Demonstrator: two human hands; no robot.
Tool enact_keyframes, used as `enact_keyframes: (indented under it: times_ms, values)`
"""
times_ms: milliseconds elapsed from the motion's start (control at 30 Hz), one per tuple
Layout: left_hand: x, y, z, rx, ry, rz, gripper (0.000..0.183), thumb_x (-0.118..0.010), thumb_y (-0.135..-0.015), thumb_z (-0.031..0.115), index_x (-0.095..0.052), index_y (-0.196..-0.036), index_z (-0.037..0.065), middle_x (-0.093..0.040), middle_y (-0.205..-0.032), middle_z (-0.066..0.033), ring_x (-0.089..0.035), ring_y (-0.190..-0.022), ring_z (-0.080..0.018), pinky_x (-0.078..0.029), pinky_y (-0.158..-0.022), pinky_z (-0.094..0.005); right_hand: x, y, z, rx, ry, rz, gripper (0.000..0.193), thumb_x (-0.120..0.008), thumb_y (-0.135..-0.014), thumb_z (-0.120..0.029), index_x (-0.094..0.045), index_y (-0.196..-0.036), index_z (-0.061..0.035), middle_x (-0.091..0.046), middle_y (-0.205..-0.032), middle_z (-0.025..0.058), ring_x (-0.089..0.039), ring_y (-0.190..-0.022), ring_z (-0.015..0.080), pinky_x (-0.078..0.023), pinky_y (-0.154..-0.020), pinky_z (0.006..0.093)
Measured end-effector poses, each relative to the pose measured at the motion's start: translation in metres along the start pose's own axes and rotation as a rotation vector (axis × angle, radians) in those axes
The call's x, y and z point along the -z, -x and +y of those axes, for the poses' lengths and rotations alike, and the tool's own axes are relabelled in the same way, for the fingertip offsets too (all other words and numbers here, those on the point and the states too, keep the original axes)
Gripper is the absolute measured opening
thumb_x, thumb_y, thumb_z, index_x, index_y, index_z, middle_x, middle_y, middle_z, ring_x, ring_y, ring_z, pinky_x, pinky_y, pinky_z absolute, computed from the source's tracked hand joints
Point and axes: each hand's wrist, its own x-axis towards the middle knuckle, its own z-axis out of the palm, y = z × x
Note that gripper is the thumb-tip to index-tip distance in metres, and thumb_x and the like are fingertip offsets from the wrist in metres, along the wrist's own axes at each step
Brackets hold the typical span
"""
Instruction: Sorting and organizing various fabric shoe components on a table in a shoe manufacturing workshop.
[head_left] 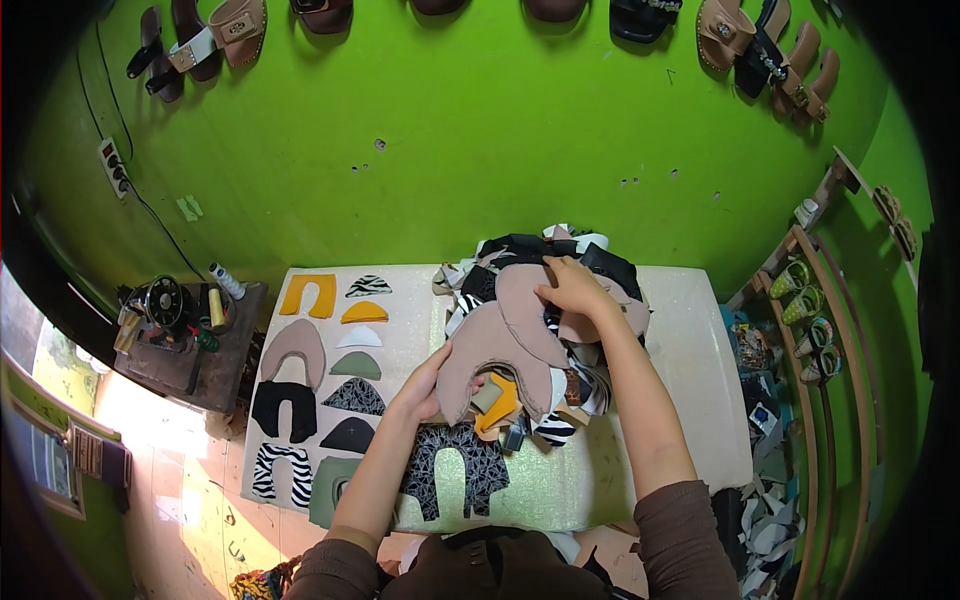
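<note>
My left hand (428, 388) grips the left side of a beige U-shaped cut piece (475, 345), its thumb on top and its other fingers partly hidden beneath. At the upper right, my right hand (578, 288) pinches the edge of a second beige curved piece (525, 312), which overlaps the first. Both pieces are over a heap of mixed scraps (515, 250) in black, white, zebra print and other colours. A yellow piece (497, 405) shows through the opening of the U. Just below lies a black patterned U-shaped piece (430, 465).
Cut pieces lie in two columns at the table's (715, 400) left, including a yellow U-shape (308, 295) and a green half-round (357, 365). A small machine (165, 305) stands left. A wooden rack (805, 380) with sandals and a scrap pile (770, 520) are right.
</note>
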Motion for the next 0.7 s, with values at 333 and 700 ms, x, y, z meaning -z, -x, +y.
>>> enact_keyframes:
  times_ms: [333,700]
  values:
    - [0.014,0.007,-0.013,0.024,0.030,-0.007,0.052,-0.032,-0.095,0.042,-0.042,-0.124,0.000,-0.058,-0.104,-0.0202,-0.061,-0.089,-0.0290,-0.052,-0.077,-0.0395,0.042,0.012,-0.024,0.377,0.270,0.271,0.022,-0.064,-0.071,-0.019,-0.060,-0.085,-0.0021,-0.057,-0.097,0.0137,-0.050,-0.098,0.0318,-0.041,-0.083,0.0401]
    - [0.013,0.005,-0.013,0.015,0.131,-0.030,0.052,-0.032,-0.095,0.041,-0.040,-0.126,0.001,-0.053,-0.113,-0.0190,-0.058,-0.096,-0.0306,-0.051,-0.081,-0.0404,0.110,0.046,-0.099,0.213,-0.178,0.111,0.017,-0.054,-0.080,-0.008,-0.055,-0.096,-0.0015,-0.061,-0.073,0.0153,-0.058,-0.065,0.0274,-0.045,-0.061,0.0323]
